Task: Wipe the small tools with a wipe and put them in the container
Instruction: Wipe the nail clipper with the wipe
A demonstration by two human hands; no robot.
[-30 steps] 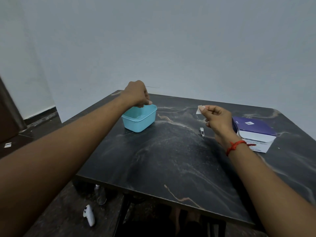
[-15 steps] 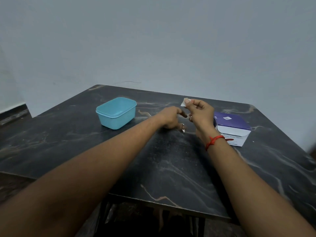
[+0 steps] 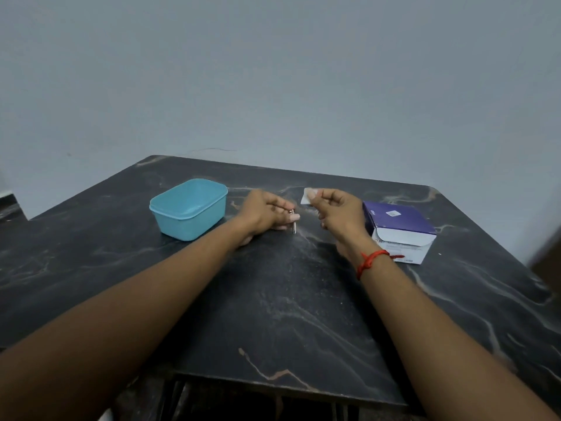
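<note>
In the head view, a small metal tool (image 3: 294, 226) is pinched in the curled fingers (image 3: 283, 207) of the left hand (image 3: 264, 212), low over the desk (image 3: 273, 314) toward its far edge. A small white wipe (image 3: 306, 197) is pinched between thumb and forefinger of the right hand (image 3: 340, 212), just beside it. The blue container (image 3: 188, 208) is seen open toward the far left corner. The tool is judged light, stiff and slick, best held by one end; the wipe is judged thin and limp. On the purple-and-white box (image 3: 400, 230) toward the far right corner, print is seen but cannot be read.
</note>
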